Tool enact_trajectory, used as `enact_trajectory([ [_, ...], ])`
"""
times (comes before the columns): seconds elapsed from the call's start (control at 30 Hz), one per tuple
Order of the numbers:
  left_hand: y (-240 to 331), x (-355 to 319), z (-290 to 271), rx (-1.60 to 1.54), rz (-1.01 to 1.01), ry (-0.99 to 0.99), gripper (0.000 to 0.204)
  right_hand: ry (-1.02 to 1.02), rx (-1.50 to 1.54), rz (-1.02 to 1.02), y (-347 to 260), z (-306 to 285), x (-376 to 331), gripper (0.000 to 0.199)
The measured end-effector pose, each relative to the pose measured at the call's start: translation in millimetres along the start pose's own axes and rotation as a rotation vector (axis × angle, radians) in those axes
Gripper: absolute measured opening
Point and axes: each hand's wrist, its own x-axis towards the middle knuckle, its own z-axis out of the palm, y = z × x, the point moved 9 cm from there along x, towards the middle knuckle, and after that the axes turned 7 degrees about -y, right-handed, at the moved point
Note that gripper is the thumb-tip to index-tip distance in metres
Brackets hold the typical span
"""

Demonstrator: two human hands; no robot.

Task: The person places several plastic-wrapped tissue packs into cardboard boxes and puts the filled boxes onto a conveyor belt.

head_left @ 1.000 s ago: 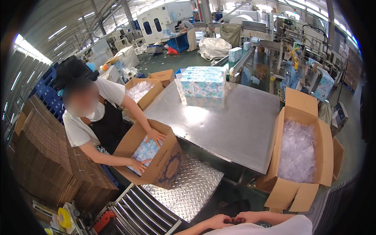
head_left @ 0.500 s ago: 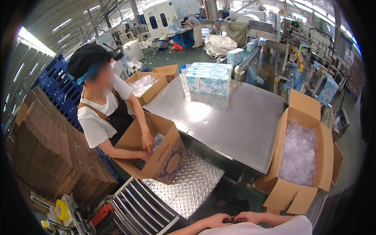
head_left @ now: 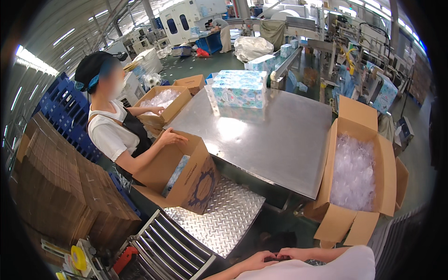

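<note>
At the lower edge, close to my body, my left hand (head_left: 259,260) and my right hand (head_left: 294,254) nearly meet, fingers curled inward. A thin dark thing shows between them, too small to name. To my right stands an open cardboard box (head_left: 388,184) filled with clear crinkled plastic (head_left: 353,175). Left of centre, a co-worker (head_left: 112,126) rests one hand at an open carton (head_left: 198,179) with a blue-patterned pack (head_left: 177,173) inside. The co-worker's other hand reaches to another box of plastic (head_left: 163,99).
A metal table (head_left: 284,135) fills the middle, with blue floral tissue packs (head_left: 240,91) at its far side. In front are a tread-plate platform (head_left: 224,217) and a roller conveyor (head_left: 170,245). Flattened cardboard (head_left: 60,172) is stacked left; machinery (head_left: 359,60) stands at the back right.
The co-worker's hands have come up out of the carton, one moving to the box of plastic behind. The blue pack inside now shows more. My hands stay together at the lower edge.
</note>
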Motion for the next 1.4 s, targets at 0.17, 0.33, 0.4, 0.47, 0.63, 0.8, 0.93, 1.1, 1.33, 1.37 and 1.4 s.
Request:
enact_trajectory([
  [0.17,10.5,-4.9,-2.3,0.002,-0.112,-0.038,0.036,0.017,-0.016,0.021,-3.1,-4.2,-1.9,0.04],
  [0.33,14.0,-6.6,-2.0,-0.045,-0.055,0.038,0.038,-0.047,-0.019,0.128,-10.1,-1.1,-2.5,0.035],
  [0.4,19.0,-6.8,-3.0,-0.06,-0.089,0.042,0.039,-0.07,-0.043,0.094,-6.6,2.9,-4.1,0.03],
  [0.47,19.3,-7.1,-3.0,-0.09,-0.142,0.052,0.039,-0.096,-0.066,0.074,-8.6,2.8,-5.4,0.031],
  [0.63,11.0,-7.7,-2.4,-0.14,-0.218,0.044,0.037,-0.056,-0.088,0.064,-1.6,2.7,-4.0,0.03],
  [0.8,9.7,-2.5,-2.3,-0.03,-0.171,0.089,0.036,0.015,0.102,0.18,49.1,18.8,1.9,0.018],
  [0.93,2.0,-3.1,-4.8,-0.104,-0.229,0.034,0.029,0.121,-0.156,0.104,-28.9,-7.9,-10.6,0.025],
  [1.1,20.9,-17.2,-6.4,-0.207,-0.165,0.079,0.036,0.247,0.001,0.084,-49.9,-9.0,-22.5,0.029],
  [1.33,18.5,-18.3,1.2,-0.208,-0.162,0.056,0.032,0.159,0.008,0.156,-49.8,-1.8,-21.6,0.027],
  [1.37,17.5,-18.5,1.5,-0.237,-0.166,0.061,0.033,0.176,0.007,0.138,-51.8,-2.9,-22.4,0.027],
  [1.4,16.2,-18.6,2.0,-0.266,-0.171,0.066,0.033,0.194,0.007,0.12,-54.3,-4.1,-24.1,0.027],
])
